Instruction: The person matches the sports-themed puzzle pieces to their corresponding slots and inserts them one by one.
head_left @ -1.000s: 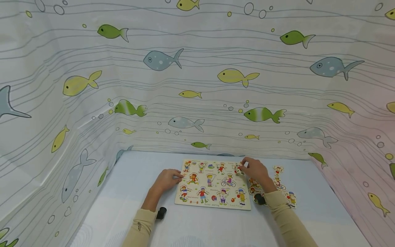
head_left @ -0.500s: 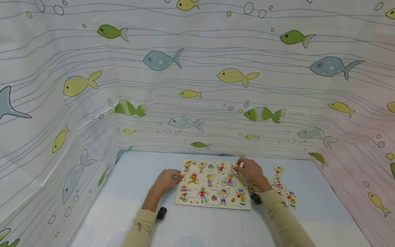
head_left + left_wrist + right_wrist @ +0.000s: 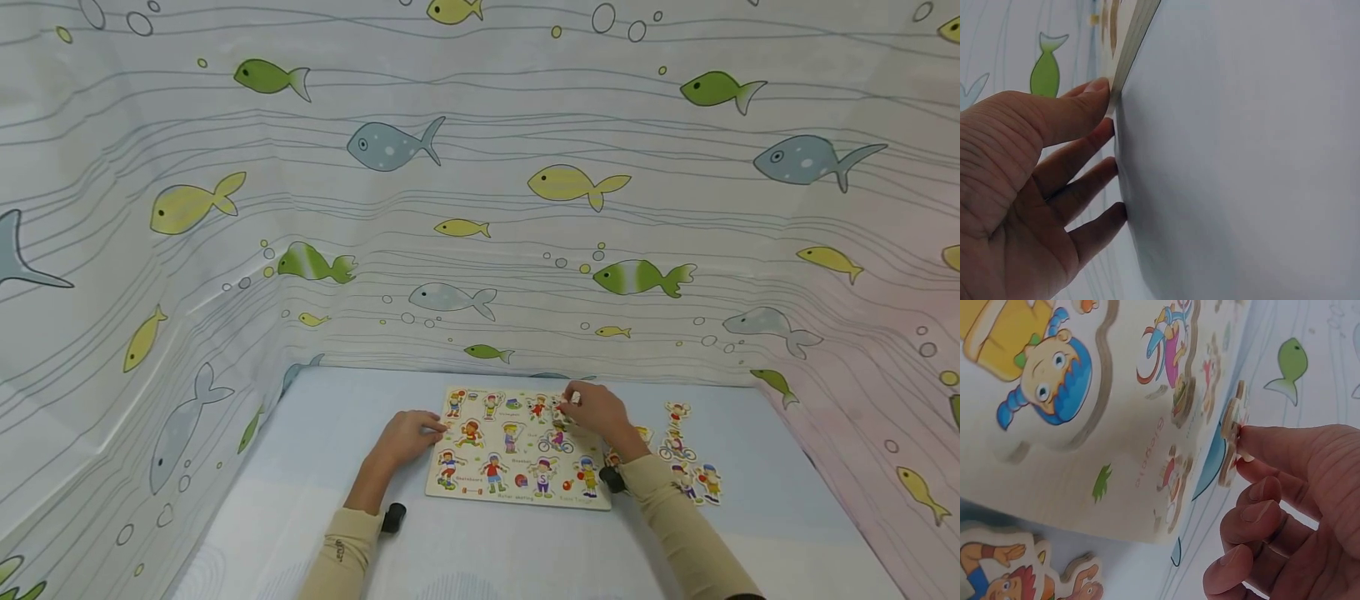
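A wooden peg-free puzzle board [image 3: 491, 447] with printed sports figures lies flat on the table. My left hand [image 3: 407, 435] rests at its left edge; in the left wrist view the thumb [image 3: 1079, 112] touches the board's edge and the other fingers reach down to the tabletop. Over the board's far right corner, my right hand [image 3: 600, 410] pinches a small wooden puzzle piece [image 3: 1233, 419] between thumb and index finger. The piece is tilted and seen nearly edge-on in the right wrist view, so its picture is mostly hidden. The remaining right fingers are curled.
Several loose puzzle pieces lie right of the board, among them a cyclist [image 3: 677, 446] and a figure with a blue cap [image 3: 708, 483]. Others are partly covered by the right forearm. A fish-patterned sheet [image 3: 480, 267] stands behind the pale tabletop [image 3: 405, 550].
My right hand has moved left across the board's far right corner with the puzzle piece in its fingers. More loose pieces at the right are uncovered. The left hand has stayed put.
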`<state>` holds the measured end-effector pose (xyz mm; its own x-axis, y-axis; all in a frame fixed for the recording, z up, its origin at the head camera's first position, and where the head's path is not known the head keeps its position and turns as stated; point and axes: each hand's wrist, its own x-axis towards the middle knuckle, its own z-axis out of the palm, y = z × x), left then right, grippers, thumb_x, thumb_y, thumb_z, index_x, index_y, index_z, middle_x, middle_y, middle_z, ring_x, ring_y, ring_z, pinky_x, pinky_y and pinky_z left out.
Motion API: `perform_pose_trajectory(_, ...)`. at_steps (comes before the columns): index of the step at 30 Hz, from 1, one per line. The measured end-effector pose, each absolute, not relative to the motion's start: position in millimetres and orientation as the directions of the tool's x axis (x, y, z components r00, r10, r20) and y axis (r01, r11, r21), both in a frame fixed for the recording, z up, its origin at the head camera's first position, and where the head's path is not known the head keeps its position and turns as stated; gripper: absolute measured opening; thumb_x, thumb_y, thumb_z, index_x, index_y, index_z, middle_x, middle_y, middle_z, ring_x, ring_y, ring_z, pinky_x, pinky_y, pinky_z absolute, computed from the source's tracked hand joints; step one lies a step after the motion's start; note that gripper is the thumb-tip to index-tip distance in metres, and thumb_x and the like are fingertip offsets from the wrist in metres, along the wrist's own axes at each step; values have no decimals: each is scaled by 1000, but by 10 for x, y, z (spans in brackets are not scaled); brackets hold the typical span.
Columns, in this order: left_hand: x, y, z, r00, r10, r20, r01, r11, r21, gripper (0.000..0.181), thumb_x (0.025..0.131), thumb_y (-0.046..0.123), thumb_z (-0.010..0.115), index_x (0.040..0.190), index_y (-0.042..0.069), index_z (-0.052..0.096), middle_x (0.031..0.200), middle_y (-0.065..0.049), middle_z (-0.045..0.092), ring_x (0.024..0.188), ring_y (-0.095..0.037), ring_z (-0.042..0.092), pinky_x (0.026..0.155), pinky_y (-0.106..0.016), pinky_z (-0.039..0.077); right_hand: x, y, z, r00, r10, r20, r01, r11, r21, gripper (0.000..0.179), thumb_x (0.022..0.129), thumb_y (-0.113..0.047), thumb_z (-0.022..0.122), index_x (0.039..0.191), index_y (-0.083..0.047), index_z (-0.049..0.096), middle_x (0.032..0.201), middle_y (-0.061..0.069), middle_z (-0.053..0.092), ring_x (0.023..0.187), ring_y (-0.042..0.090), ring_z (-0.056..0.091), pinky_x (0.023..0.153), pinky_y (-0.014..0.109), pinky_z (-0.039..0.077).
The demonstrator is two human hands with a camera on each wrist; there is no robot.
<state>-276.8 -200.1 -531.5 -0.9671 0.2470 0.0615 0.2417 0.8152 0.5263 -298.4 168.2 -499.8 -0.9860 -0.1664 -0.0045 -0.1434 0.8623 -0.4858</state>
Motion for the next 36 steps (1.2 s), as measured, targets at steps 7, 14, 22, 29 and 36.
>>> perform_pose_trajectory(7,-2779,-2009,-5329,-969,240,63,235,809,539,12,87,16,76,98,13,80,118,-7,69,119,-32,59,103,-50,44,-3026,1609,-5012,-983,-186,-4,-163,870,-465,18,96,-33,65,104,-17,67,73,-4,61,54,15,51,43,29,36)
perform_pose_trajectory(14,-2772,-2009,-5326,-971,233,52,223,806,549,12,87,17,77,98,14,80,118,-6,69,120,-31,59,104,-49,43,-3029,1537,-5010,-978,-208,-5,-184,873,-453,17,96,-32,65,103,-17,66,69,-2,56,52,15,45,42,28,32)
perform_pose_trajectory(22,-2766,-2009,-5325,-961,265,75,263,806,530,13,86,15,77,98,12,80,116,-7,70,117,-32,60,101,-50,45,-3062,1447,-4999,-979,-203,-1,-183,886,-426,16,96,-32,65,103,-18,66,69,-4,55,53,15,45,43,28,31)
perform_pose_trajectory(29,-2787,-2013,-5349,-966,250,64,245,811,532,12,87,17,76,98,13,80,117,-6,70,118,-31,60,102,-49,45,-3112,1393,-5039,-976,-216,-5,-193,885,-423,17,97,-32,65,104,-17,66,58,-2,51,48,12,39,41,26,27)
perform_pose_trajectory(36,-2789,-2005,-5345,-964,257,67,253,813,524,12,87,16,76,98,13,80,117,-7,70,118,-31,60,102,-50,45,-3149,1354,-5072,-973,-231,-4,-206,878,-432,16,97,-30,64,105,-16,67,53,-4,50,45,11,37,39,25,26)
